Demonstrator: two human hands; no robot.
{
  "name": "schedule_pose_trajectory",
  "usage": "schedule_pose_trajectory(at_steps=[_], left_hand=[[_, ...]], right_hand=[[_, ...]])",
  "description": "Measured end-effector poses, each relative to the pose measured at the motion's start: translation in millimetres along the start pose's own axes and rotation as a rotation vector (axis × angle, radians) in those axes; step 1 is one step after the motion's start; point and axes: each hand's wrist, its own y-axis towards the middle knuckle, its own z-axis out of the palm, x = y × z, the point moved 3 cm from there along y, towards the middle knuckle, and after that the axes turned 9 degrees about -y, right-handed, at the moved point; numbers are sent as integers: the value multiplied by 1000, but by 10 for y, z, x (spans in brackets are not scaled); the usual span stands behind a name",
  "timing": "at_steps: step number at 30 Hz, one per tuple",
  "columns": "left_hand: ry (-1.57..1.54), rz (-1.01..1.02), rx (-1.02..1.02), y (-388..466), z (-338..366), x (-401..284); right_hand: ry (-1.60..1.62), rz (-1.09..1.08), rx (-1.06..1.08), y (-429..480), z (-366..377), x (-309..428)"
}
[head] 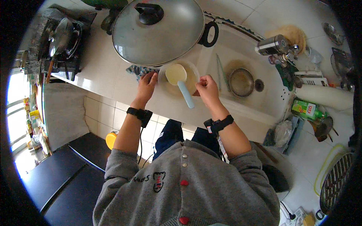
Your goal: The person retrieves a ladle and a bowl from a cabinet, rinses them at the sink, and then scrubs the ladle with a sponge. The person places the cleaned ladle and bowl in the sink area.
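Observation:
A translucent round bowl [169, 88] sits at the counter's front edge, beside the sink. In it lies a ladle with a cream-coloured cup [176, 74]; its light blue handle [185, 94] slants over the near rim towards me. My left hand [146, 86] has its fingertips at the bowl's left rim, beside a patterned cloth [136, 70]. On the opposite side, my right hand [208, 89] pinches at the right rim, its fingers curled. Just beyond the bowl, a large wok with a glass lid [158, 36] stands on the counter; its dark handle [210, 34] points towards the sink.
Right of the bowl is a sink [265, 110] holding a round metal strainer [241, 82] and a thin green stick [223, 72]. A steel faucet [273, 45] and a green bottle [306, 108] stand beyond it. A gas stove with a pan [60, 36] occupies the far left.

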Motion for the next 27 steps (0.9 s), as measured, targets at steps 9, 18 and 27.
schedule_pose_trajectory(at_steps=[9, 18, 27], left_hand=[[366, 217, -191, -87, -131, 33], [527, -22, -383, -25, -713, 178], [151, 367, -262, -515, -78, -786]], right_hand=[[196, 77, 21, 17, 67, -106], [260, 183, 32, -60, 38, -197], [283, 181, 74, -116, -166, -233]])
